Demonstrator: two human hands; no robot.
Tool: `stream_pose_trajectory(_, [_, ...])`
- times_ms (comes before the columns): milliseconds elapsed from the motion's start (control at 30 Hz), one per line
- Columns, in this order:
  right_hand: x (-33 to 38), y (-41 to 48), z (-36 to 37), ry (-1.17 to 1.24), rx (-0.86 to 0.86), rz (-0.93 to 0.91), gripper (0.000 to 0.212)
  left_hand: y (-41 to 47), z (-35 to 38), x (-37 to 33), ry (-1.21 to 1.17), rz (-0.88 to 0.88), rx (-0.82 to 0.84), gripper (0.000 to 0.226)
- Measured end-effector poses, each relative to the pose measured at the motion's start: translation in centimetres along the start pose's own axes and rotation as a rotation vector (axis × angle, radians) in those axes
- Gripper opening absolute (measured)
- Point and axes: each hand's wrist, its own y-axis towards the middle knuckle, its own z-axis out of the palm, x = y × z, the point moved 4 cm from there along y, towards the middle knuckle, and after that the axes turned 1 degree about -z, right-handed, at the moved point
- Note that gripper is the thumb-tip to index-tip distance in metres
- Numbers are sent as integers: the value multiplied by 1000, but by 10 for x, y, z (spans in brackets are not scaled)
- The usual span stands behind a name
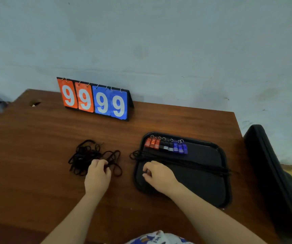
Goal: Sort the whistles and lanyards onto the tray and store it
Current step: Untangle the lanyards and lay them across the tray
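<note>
— What are the hands holding?
— The left hand [97, 175] is gripping tangled lanyards [83, 155] on the table [36, 147]; the right hand [156, 175] is curling over the tray [212, 189], near left; I cannot tell its hold.
— And around them?
— Straight lanyards [185, 163] are lying just beyond the right hand; whistles [166, 147] are lining the tray's far edge; a scoreboard [96, 100] is standing farther back.

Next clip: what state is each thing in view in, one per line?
Tray: flat on the table.
Whistles: lined up at the tray's far edge, red, black, blue.
Straight lanyards: laid across the tray.
Loose lanyards: tangled on the table.
Left hand: gripping the loose lanyards.
Right hand: curled over the tray; grip unclear.
Scoreboard: upright, showing 9999.
</note>
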Motion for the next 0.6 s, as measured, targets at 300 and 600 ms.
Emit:
stream_pose_trajectory(300, [59,30,49,-9,125,-95,19,-27,-11,68,193,-98,145,30])
stream_pose_trajectory(600, [93,61,66,-7,47,-65,16,-26,-31,59,101,20,90,24])
